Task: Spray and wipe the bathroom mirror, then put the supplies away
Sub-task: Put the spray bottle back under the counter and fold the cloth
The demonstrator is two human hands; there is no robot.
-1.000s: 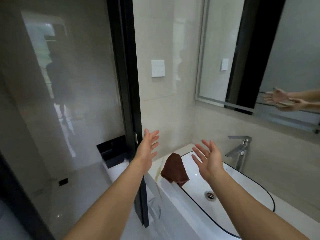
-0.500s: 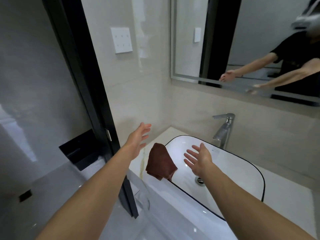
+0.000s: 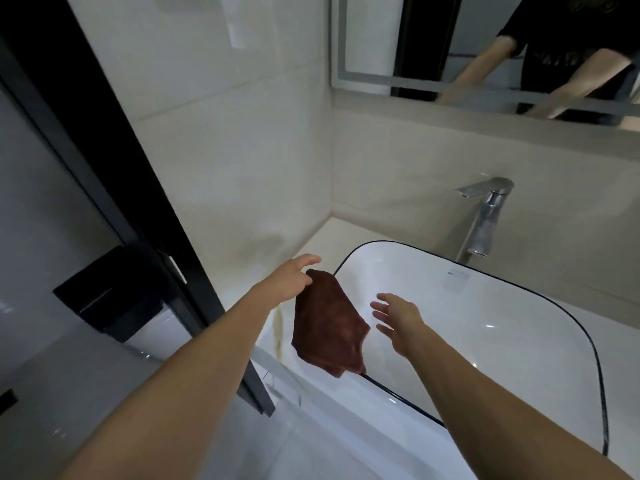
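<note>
one brown cloth at left hand fingertips, touching

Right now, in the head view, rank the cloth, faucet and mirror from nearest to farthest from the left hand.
1. Cloth, at the left hand's fingertips, draped over the sink rim.
2. Faucet, behind the sink to the right.
3. Mirror, up on the wall.

Head view, tilted down, close over sink

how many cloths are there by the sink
1. A brown cloth drapes over the sink's left rim, with the left hand at its top corner. No other shows, though the counter runs out of frame.
</note>
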